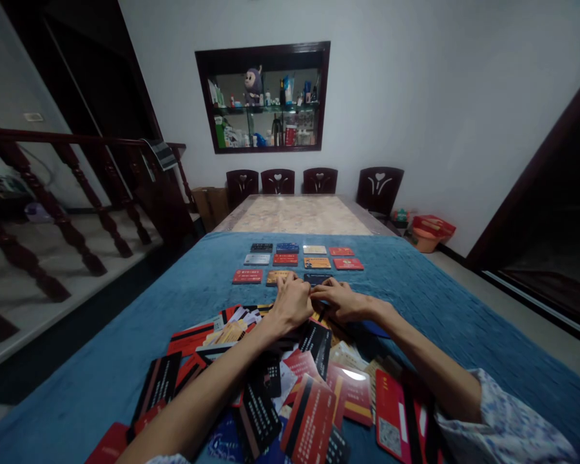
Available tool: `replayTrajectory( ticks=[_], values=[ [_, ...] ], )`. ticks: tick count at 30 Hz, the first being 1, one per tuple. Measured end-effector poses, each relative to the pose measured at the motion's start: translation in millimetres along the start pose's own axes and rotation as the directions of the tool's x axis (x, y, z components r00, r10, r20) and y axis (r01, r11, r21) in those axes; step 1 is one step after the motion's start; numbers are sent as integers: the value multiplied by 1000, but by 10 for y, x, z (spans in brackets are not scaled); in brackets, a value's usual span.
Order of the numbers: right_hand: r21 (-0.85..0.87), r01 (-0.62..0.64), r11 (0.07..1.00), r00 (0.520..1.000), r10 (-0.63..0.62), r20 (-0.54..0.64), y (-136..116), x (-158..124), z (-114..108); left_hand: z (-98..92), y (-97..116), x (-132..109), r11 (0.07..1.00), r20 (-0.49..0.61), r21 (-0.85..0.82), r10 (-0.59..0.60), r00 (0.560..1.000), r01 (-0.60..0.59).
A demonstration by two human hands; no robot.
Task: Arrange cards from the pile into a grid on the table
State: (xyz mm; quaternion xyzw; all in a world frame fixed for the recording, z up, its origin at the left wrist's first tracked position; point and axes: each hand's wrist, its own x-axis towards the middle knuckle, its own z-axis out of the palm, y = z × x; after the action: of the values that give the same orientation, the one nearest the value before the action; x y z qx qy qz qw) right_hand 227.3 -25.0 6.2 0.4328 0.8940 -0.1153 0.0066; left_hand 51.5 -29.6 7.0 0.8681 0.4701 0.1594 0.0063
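Note:
Both my hands meet just past the front edge of a loose heap of cards. My left hand [291, 301] has its fingers curled at the left edge of a dark blue card [318, 279] and partly covers an orange card [274, 278]. From the other side, my right hand [341, 301] has bent fingers at the same dark blue card's right and near edges. A red card [247, 276] lies left in that row. Beyond it are two rows of cards, among them a yellow card [318, 263] and a black card [261, 247]. My fingertips are partly hidden.
The heap of mixed cards [312, 412] spreads under my forearms on a blue cloth [174, 290]. Farther off, the bare stone tabletop [299, 216] is edged by chairs [278, 181]. A wooden railing [67, 174] stands left; an orange bin [425, 238] sits on the floor at right.

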Motion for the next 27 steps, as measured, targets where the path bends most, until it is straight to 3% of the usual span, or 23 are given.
replayTrajectory(
  ticks=[8,15,24,27],
  values=[
    [-7,-56,998,998,56,-7,100,-5,-3,65,-9,25,997,49,-58,-54,997,57],
    [15,-146,989,989,146,-33,160,-16,-27,54,52,-8,994,152,-102,-20,988,36],
    [63,-340,938,931,345,-117,319,-77,-138,19,22,5,997,207,-71,-5,978,21],
    [102,-376,921,914,386,-121,431,-85,-134,27,19,-3,996,156,-87,6,988,8]
  ],
)
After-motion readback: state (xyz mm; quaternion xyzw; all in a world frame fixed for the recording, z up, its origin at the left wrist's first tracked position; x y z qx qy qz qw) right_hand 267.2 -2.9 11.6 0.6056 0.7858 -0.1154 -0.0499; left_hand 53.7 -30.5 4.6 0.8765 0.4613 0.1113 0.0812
